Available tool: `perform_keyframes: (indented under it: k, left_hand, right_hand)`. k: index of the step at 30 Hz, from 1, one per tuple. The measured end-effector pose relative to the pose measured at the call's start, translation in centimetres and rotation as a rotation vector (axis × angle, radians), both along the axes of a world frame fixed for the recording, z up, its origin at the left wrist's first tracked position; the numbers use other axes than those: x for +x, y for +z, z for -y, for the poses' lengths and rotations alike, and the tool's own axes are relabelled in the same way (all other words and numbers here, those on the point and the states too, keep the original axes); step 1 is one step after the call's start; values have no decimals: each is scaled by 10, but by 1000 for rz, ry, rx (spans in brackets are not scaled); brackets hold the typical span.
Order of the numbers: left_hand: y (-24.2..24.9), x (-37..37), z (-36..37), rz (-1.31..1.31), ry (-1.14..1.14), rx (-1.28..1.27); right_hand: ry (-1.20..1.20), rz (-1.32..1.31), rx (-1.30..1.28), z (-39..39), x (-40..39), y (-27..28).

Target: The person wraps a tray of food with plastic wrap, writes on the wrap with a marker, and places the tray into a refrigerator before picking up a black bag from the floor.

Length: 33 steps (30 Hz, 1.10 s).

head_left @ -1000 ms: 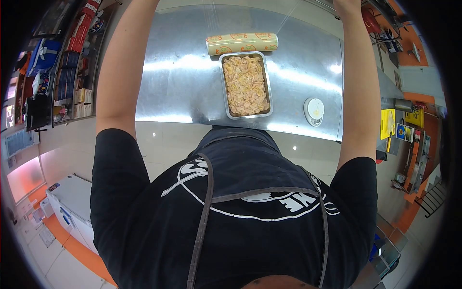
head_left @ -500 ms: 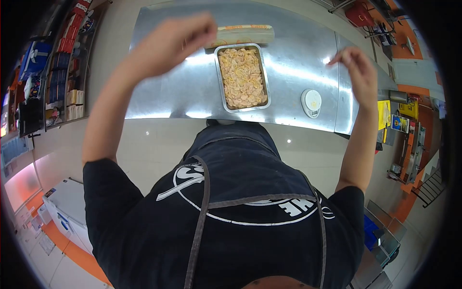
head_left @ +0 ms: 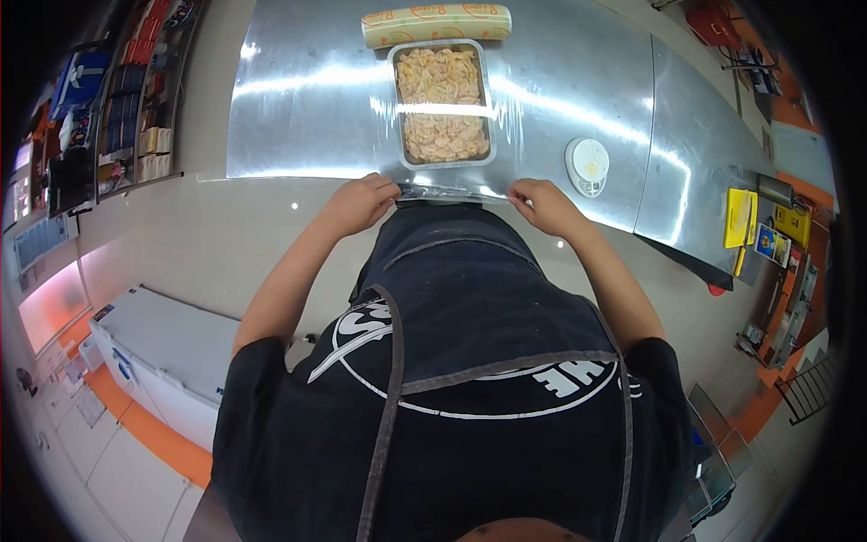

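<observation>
A sheet of clear plastic wrap (head_left: 452, 192) stretches from the roll at the back, over the metal tray, to the table's near edge. My left hand (head_left: 364, 200) is closed on one near corner of the sheet. The other near corner is pinched in my right hand (head_left: 540, 204). Under the film, the tray (head_left: 490, 90) holds pale, yellowish pieces that look like sliced raw meat. The plastic wrap roll (head_left: 436, 26) lies crosswise just behind the tray, with red and orange print on it. Bright glare lines cross the film.
A white kitchen scale (head_left: 588, 167) stands on the steel table (head_left: 307, 117), right of the tray. Yellow items (head_left: 741, 219) lie at the table's far right. A white chest freezer (head_left: 172, 348) is behind on the left, and loaded shelves (head_left: 122, 108) stand beyond the table's left end.
Both hands have come down and inward to the table's near edge, now gripping the plastic wrap. Film now covers the tray. The view has shifted, showing the whole roll.
</observation>
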<state>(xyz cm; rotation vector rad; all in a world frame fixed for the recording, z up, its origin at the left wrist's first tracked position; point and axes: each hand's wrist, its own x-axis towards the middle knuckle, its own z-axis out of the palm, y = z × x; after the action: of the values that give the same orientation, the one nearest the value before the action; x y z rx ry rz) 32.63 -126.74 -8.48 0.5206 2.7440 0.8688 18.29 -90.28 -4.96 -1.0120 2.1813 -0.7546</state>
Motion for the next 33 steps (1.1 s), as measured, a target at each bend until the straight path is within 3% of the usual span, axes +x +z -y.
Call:
perform_keyframes:
  k: [10,19,25,29,31,33]
  left_hand:
    - [-101,10,-21,-101,140,-138]
    - [-120,8,-21,-188,154,-270]
    - [-125,-10,-12,-223,237,-364]
    - [-136,-28,-11,-223,457,-190]
    - [-144,-32,-14,-257,520,-102]
    - [-141,-36,-26,-168,740,204]
  right_hand:
    - [65,-132,87,-3,-2,-113]
    - [-89,-342,254,5,-20,-157]
    - [-249,-395,278,23,-45,-144]
    - [-351,-389,148,30,-61,-155]
    - [-479,-189,-23,32,-65,-159]
    - [-528,-148,-38,38,-66,-164]
